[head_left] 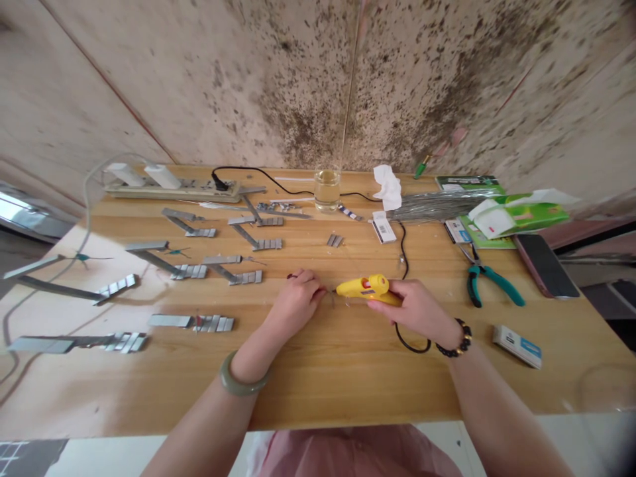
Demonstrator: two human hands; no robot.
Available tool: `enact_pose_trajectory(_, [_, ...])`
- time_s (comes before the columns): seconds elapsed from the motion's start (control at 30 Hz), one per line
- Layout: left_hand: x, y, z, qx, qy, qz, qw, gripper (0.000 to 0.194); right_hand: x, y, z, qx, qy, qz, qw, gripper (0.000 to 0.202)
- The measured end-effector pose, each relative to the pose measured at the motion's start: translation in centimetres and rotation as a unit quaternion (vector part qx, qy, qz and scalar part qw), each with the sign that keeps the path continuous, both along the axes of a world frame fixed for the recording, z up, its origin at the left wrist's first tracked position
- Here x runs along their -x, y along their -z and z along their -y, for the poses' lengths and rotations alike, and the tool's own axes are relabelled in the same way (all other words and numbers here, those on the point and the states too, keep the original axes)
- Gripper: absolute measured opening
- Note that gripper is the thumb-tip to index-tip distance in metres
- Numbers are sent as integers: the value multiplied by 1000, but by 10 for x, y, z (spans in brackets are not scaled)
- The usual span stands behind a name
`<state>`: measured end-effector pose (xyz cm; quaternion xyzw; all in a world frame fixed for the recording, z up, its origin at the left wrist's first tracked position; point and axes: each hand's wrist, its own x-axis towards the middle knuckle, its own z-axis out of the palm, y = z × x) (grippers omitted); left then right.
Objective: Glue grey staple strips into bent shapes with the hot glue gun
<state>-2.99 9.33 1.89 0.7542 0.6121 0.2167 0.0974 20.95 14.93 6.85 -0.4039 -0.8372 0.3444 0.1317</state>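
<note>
My right hand (420,308) is wrapped round the handle of a yellow hot glue gun (365,287), whose nozzle points left. Close to that nozzle, the fingers of my left hand (295,298) are pinched together low over the table. Whatever they hold is too small and too covered to make out. A small dark reddish bit shows by the left knuckles. Beyond the hands lies a little group of grey metal-looking strips (334,240). Left of my left hand stand several folded grey pieces with banded feet, among them one nearby piece (243,277).
A glass of pale yellow liquid (327,190) stands at the back, near a power strip (173,191). A black cord (405,252) curves beside the glue gun. To the right lie thin wires (437,205), teal-handled pliers (491,281), a phone (546,265) and a small box (517,346).
</note>
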Motion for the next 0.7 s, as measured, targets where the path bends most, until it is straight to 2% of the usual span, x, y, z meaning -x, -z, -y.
enact_pose_trajectory(0.7, [0, -2, 0, 6, 2, 17, 1000, 15, 0, 4, -1, 8, 2, 1, 1000, 30])
